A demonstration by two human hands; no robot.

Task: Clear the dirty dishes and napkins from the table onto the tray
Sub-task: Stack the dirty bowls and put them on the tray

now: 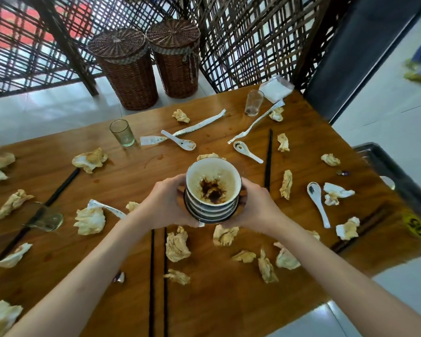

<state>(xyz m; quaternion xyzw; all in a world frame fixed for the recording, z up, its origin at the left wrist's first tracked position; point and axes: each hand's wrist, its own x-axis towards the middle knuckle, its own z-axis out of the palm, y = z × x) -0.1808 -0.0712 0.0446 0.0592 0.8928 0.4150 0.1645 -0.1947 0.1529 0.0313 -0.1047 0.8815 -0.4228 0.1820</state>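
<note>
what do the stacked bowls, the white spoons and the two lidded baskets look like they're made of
Stacked bowls: likely glazed ceramic, with a glossy pale inside and dark banded outside.
White spoons: probably glazed porcelain, though melamine would look similar.
Lidded baskets: woven brown wicker, with the weave visible.

Both hands, left hand (167, 203) and right hand (255, 207), grip a stack of bowls (210, 190) above the wooden table (229, 288); crumpled napkins (176, 244) lie at six o'clock; two wicker baskets (127, 69) stand at twelve.
</note>
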